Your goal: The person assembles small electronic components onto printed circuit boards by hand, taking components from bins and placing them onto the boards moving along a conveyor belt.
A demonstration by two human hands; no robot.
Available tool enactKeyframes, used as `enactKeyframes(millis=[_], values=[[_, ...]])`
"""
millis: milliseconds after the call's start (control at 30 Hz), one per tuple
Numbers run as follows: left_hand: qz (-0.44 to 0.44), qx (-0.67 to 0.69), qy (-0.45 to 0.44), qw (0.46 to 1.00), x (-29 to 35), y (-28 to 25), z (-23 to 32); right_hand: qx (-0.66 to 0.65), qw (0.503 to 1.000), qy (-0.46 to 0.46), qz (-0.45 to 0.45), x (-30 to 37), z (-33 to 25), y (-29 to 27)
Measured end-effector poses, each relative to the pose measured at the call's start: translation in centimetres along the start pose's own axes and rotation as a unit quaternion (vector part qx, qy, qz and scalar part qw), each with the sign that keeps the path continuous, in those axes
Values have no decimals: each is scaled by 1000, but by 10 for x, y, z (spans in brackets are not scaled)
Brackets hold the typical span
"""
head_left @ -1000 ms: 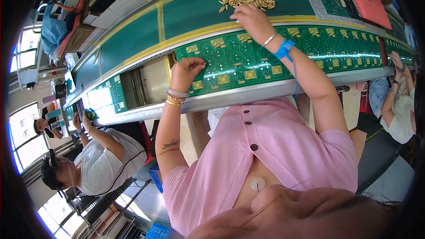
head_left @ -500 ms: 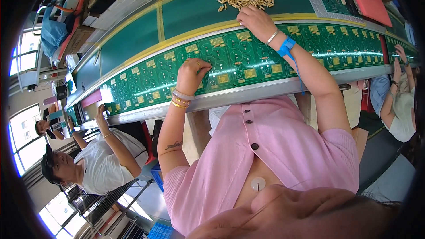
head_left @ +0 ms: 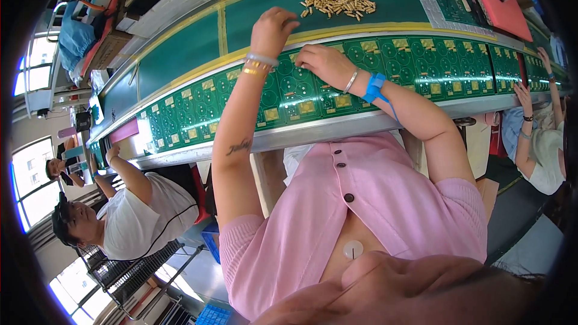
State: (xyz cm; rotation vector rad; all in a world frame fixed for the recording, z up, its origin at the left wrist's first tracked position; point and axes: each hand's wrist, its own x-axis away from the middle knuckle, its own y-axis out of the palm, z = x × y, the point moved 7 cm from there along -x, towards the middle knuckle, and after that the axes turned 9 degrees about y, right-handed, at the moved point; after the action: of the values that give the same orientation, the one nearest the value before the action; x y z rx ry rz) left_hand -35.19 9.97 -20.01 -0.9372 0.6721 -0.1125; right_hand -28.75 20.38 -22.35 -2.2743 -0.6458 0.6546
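Surface, as I have it on my remote feed: one long bench, topped with a green mat (head_left: 394, 9), edged and divided by yellow tape (head_left: 222, 33). Along its near side, a metal rail (head_left: 343, 121), curved by the lens.

Room: bright windows (head_left: 31, 165) at far left; a cardboard box (head_left: 109, 53) upper left; a red panel (head_left: 497, 9) upper right; a blue crate (head_left: 214, 314) at the lower edge. One co-worker in a white top (head_left: 144, 216) at left, another in a pale top (head_left: 546, 159) at right, both beside the bench.

Circuit boards (head_left: 385, 75): green, set edge to edge in a row between mat and rail, printed with pale circles, gold rectangular patches and small holes, shiny under the light.

Small parts (head_left: 338, 0): short, gold-coloured cylinders, heaped loosely on the mat beyond the boards.

Left hand (head_left: 274, 30): near the tape, left of the heap and apart from it, fingers half curled; I cannot tell whether it holds anything.

Right hand (head_left: 325, 65): above the boards, palm down, fingers bent, fingertips close to a board; contents and contact I cannot tell.
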Motion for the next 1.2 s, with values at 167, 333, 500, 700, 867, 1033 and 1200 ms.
enactKeyframes(millis=[167,333,500,700,867,1033,1200], values=[[-54,-111,60,990,-23,39,-22,-85,994,73,-7,-22,-1,22],[-138,-18,-39,989,-19,35,-34,-98,992,74,-22,-38,2,40],[-137,53,-66,987,-7,26,-44,-94,993,73,-26,-49,-5,60],[-85,29,-69,994,9,-8,-56,-49,997,53,-25,-55,-13,65],[-32,108,-156,981,36,-43,-64,-50,994,85,-38,-54,-10,63],[-3,185,-221,958,75,-63,-53,-47,997,50,-40,-56,-13,67],[6,217,-282,934,122,-71,-44,-44,998,46,-26,-56,-14,65]])
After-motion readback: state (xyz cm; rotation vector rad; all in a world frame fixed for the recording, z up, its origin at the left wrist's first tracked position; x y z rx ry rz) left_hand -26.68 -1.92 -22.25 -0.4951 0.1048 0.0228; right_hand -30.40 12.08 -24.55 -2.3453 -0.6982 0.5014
